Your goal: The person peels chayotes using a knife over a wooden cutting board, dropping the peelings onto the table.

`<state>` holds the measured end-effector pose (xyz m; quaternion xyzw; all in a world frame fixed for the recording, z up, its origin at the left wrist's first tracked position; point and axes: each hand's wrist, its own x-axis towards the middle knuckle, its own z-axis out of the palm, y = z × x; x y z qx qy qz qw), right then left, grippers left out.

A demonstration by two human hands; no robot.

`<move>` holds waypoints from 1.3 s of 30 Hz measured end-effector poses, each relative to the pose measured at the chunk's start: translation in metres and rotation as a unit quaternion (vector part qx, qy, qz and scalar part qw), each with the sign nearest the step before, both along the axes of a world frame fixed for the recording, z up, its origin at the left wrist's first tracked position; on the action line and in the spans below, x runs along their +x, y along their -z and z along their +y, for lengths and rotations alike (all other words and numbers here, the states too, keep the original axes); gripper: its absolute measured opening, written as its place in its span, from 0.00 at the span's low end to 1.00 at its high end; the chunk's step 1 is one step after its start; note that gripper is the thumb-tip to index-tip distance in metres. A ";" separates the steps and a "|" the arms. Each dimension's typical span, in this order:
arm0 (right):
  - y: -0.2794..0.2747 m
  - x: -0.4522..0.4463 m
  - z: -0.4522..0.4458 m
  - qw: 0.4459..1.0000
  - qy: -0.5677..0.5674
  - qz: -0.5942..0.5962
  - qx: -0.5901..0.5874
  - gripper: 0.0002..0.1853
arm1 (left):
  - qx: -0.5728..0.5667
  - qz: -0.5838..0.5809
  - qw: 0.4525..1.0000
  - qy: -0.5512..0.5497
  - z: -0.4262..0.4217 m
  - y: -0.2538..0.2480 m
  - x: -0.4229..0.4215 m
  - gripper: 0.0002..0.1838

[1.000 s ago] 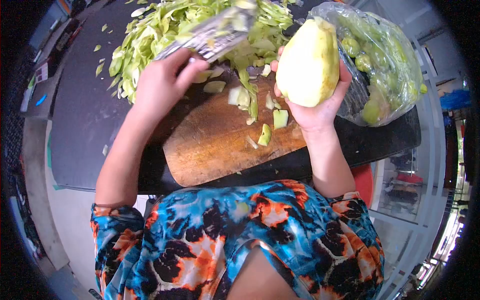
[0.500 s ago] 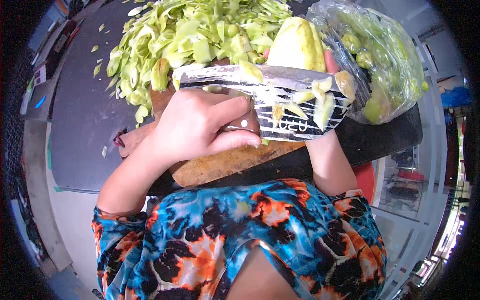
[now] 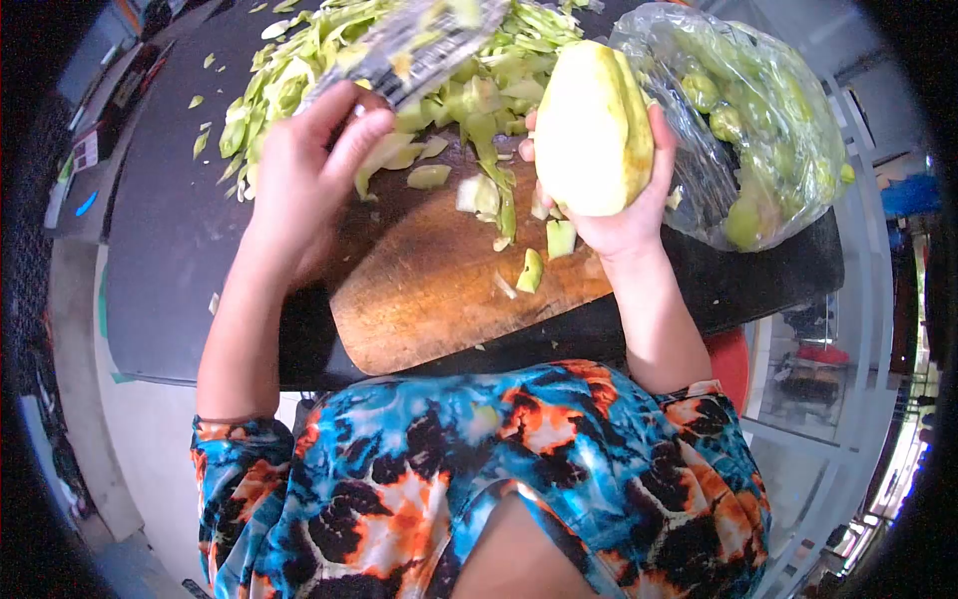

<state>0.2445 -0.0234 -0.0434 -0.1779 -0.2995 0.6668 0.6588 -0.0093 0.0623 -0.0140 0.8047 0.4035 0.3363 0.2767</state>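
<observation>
My left hand [image 3: 317, 160] is closed around the handle of a broad-bladed kitchen knife [image 3: 424, 50]. The blade is blurred and tilted up over a heap of green peelings [image 3: 284, 90], with bits of peel stuck to it. In my right hand [image 3: 629, 225] sits a large peeled pale yellow-green fruit [image 3: 589, 135], upright on the palm, thumb at its right side and fingertips at its left. Its exact kind I cannot tell. Below the hands lies a wooden cutting board [image 3: 439, 290] with scattered peel pieces [image 3: 529, 270] on it.
A clear plastic bag [image 3: 768, 150] of green produce stands at the right of the dark table [image 3: 160, 280]. Several peel scraps [image 3: 200, 140] lie on the table at the left. A red stool or chair edge [image 3: 730, 364] shows below the table's right side.
The knife has swung up and left, away from in front of the fruit, uncovering my right hand and the board. The fruit now shows whole, slightly lower and nearer to me.
</observation>
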 end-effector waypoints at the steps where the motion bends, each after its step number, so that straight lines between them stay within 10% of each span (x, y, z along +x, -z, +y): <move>1: 0.003 0.001 0.000 1.000 0.000 0.003 -0.008 0.37 | -0.027 -0.006 1.000 0.012 -0.006 -0.002 0.003 0.17; 7: 0.019 -0.009 0.003 0.983 0.106 0.119 -0.088 0.33 | 0.100 -0.012 0.967 0.236 -0.028 -0.002 0.019 0.17; 13: -0.003 -0.011 -0.006 0.985 -0.061 0.129 -0.094 0.36 | 0.112 0.036 0.940 0.321 -0.043 -0.005 0.025 0.20; 20: 0.031 -0.006 -0.004 0.968 -0.127 0.217 -0.023 0.36 | 0.111 0.033 0.954 0.277 -0.041 -0.004 0.023 0.22; 27: 0.054 -0.008 -0.008 0.998 0.004 0.010 -0.054 0.19 | 0.127 0.061 0.961 0.238 -0.041 -0.004 0.022 0.22; 39: 0.002 -0.015 -0.006 0.997 -0.044 -0.017 -0.054 0.40 | -0.050 -0.070 0.994 -0.074 0.033 0.012 -0.011 0.16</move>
